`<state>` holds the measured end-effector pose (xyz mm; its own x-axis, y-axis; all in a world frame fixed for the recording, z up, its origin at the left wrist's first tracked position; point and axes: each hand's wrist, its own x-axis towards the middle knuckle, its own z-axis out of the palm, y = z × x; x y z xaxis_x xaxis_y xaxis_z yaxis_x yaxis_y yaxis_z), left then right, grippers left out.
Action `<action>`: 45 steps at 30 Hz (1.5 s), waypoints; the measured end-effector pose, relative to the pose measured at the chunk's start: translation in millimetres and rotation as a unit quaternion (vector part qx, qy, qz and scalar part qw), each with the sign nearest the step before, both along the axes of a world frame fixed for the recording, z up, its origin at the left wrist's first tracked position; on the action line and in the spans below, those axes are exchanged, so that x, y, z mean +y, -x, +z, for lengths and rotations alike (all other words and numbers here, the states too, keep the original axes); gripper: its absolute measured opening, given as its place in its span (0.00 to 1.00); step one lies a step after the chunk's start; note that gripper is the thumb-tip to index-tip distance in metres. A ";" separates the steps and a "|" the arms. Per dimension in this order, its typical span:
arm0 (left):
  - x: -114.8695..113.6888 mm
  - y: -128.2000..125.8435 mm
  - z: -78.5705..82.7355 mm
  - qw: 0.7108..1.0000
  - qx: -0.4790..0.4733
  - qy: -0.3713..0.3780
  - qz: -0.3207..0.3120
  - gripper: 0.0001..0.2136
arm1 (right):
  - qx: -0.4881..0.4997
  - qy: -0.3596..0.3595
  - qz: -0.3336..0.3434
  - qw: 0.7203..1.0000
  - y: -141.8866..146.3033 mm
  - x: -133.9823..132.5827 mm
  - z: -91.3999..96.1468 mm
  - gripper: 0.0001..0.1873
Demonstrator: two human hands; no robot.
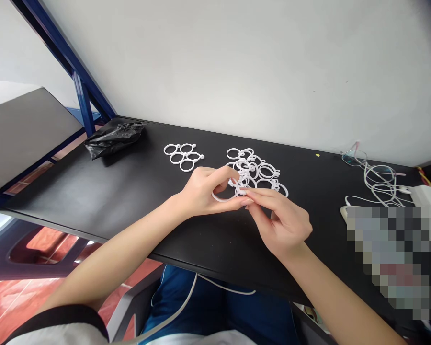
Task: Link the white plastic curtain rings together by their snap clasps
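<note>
A left hand (pixel 203 189) and right hand (pixel 285 218) pinch one white ring (pixel 221 200) between them above the black surface (pixel 129 191), five rings (pixel 185 154) lying apart, apparently finished, and a larger pile (pixel 251 167) beyond seemingly left.

From the wearer's head, I look forward and down. The flat black tabletop (pixel 136 191) lies close below, a plain pale wall (pixel 237 72) ahead.

A thin white ring (pixel 221 199) is held near a loose ring heap (pixel 243 166) and a five-ring cluster (pixel 185 154).
</note>
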<state>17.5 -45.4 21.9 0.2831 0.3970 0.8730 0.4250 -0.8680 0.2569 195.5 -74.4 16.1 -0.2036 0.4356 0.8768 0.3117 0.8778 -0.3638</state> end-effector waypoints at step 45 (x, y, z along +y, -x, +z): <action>19.0 28.1 9.2 0.827 0.360 0.324 0.285 0.15 | -0.144 0.322 -0.108 0.929 -2.5 9.8 -6.0 0.05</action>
